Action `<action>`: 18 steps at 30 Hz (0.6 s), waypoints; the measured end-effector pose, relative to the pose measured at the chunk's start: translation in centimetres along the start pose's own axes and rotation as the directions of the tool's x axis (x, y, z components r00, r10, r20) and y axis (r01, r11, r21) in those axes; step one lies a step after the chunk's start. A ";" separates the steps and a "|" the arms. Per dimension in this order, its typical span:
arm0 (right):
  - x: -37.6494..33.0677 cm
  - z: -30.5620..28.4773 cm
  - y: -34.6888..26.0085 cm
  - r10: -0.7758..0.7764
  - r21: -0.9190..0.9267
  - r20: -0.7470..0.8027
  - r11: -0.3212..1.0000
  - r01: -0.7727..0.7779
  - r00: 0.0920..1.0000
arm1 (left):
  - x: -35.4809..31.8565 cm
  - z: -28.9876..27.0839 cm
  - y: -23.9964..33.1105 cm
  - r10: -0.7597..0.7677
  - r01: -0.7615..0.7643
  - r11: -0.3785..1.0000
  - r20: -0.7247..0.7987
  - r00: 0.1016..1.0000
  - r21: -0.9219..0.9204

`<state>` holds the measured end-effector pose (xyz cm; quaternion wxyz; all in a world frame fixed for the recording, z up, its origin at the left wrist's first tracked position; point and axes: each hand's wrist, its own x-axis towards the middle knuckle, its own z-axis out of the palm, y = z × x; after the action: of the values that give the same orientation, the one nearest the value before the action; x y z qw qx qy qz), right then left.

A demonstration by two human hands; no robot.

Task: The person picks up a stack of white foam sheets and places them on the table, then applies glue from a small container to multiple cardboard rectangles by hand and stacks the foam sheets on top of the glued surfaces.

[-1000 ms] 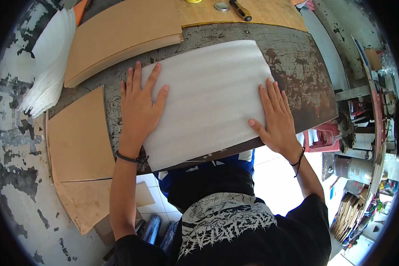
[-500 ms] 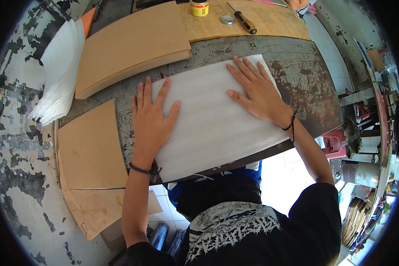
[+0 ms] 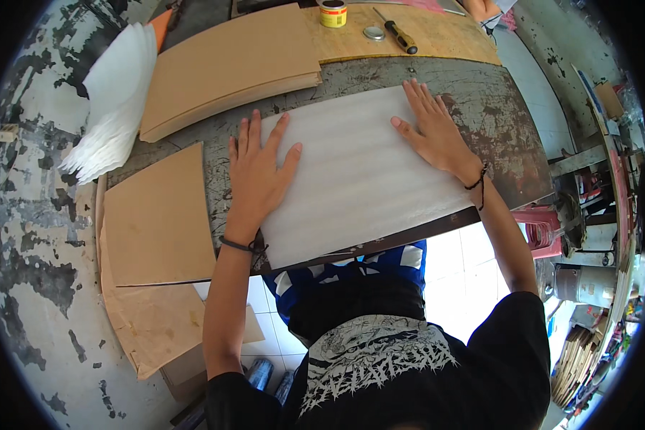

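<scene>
A white foam sheet [image 3: 351, 168] lies flat along the front edge of the worn dark table [image 3: 494, 129]. My left hand [image 3: 261, 168] rests on its left edge with the fingers stretched out. Over at the right end, my right hand [image 3: 437, 136] presses flat on the sheet, fingers extended and thumb apart. Neither hand grips anything. Whether something lies beneath the sheet cannot be seen.
Behind stands a stack of brown boards [image 3: 229, 68], beside a fanned pile of white foam sheets [image 3: 122, 100]. Another brown board [image 3: 161, 218] lies left. A wooden panel [image 3: 444, 36] bears a tin [image 3: 332, 14], a lid [image 3: 373, 33] and a screwdriver [image 3: 400, 36].
My right hand has shifted toward the sheet's far right corner, its fingers drawing closer together. My left hand stays by the left edge. The whole view has shifted slightly.
</scene>
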<state>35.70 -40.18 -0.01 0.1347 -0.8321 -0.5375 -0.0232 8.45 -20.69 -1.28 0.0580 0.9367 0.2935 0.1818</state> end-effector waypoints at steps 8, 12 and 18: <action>0.5 -2.3 3.5 0.123 0.171 -0.050 0.979 -0.113 0.991 | -0.1 0.4 -1.4 -0.003 0.009 0.995 0.059 0.998 -0.096; 5.1 -2.5 7.1 0.091 0.170 0.193 0.978 -0.124 0.977 | -0.5 0.5 -0.7 0.008 -0.006 1.000 0.059 0.998 -0.023; 7.2 -4.5 5.7 0.193 0.245 0.422 0.916 -0.317 0.885 | -0.4 0.4 -1.1 0.010 -0.012 1.000 0.076 0.997 0.027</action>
<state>44.39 -37.10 4.54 0.1545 -0.8528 -0.4348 0.2446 7.72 -20.06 -1.99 0.0550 0.9452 0.2886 0.1425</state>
